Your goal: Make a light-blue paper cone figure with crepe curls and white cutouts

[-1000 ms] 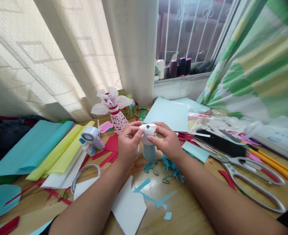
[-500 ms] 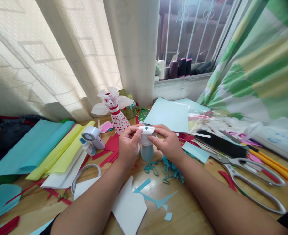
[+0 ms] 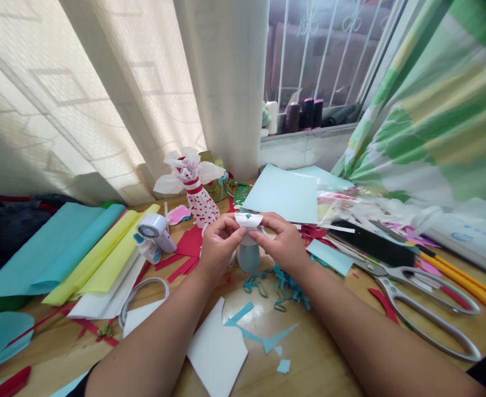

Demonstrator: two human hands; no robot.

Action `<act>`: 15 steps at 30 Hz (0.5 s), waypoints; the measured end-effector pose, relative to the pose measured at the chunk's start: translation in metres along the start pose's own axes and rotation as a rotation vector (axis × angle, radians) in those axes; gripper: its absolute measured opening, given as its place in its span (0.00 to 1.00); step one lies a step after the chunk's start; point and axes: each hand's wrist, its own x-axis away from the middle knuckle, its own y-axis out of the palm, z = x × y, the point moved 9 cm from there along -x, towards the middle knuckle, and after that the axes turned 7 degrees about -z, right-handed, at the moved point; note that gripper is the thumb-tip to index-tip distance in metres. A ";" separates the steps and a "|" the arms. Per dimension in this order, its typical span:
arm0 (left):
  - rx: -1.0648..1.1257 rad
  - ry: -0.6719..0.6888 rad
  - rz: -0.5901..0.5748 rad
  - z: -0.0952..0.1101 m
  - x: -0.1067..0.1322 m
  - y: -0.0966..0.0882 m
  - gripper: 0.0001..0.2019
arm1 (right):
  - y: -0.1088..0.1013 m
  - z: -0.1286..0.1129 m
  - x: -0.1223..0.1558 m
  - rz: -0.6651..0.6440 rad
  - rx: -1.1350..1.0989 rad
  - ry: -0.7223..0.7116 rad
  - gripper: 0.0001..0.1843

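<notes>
Between my two hands is a small white paper piece [image 3: 248,221] with a little teal diamond shape near its top edge. My left hand [image 3: 222,242] pinches its left side between thumb and fingers. On the right side, my right hand [image 3: 282,240] pinches it the same way. Just below the paper stands a pale blue, rounded bottle-like object [image 3: 249,258]; whether the paper touches it I cannot tell. Crinkled teal paper strips [image 3: 291,286] lie under my right wrist. A cut white paper sheet [image 3: 220,347] and light blue scraps [image 3: 268,339] lie nearer me.
Large scissors [image 3: 412,300] and a black phone [image 3: 375,242] lie at right. To the left are rolled coloured papers [image 3: 61,242], a glue bottle [image 3: 147,249] and a tape ring [image 3: 144,292]. A red-dotted wrapped bottle [image 3: 201,205] and light blue sheets [image 3: 286,190] stand farther back.
My fingers have shifted slightly on the white paper, and its upper edge now looks flatter and wider. Both hands stay in nearly the same place.
</notes>
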 end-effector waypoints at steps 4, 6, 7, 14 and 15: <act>0.011 -0.004 0.006 -0.001 0.000 0.000 0.09 | -0.001 0.004 0.002 0.018 -0.002 0.030 0.09; 0.029 -0.010 0.011 -0.003 0.000 0.000 0.09 | 0.000 0.008 0.002 0.023 -0.014 0.047 0.09; 0.041 -0.015 0.013 -0.004 0.000 -0.001 0.09 | 0.000 0.010 0.003 0.024 -0.024 0.055 0.10; 0.136 -0.059 0.036 -0.017 -0.002 -0.003 0.15 | 0.000 0.020 0.004 0.077 -0.108 0.079 0.11; 0.148 -0.066 0.032 -0.018 -0.003 -0.003 0.16 | -0.001 0.021 0.004 0.093 -0.124 0.078 0.12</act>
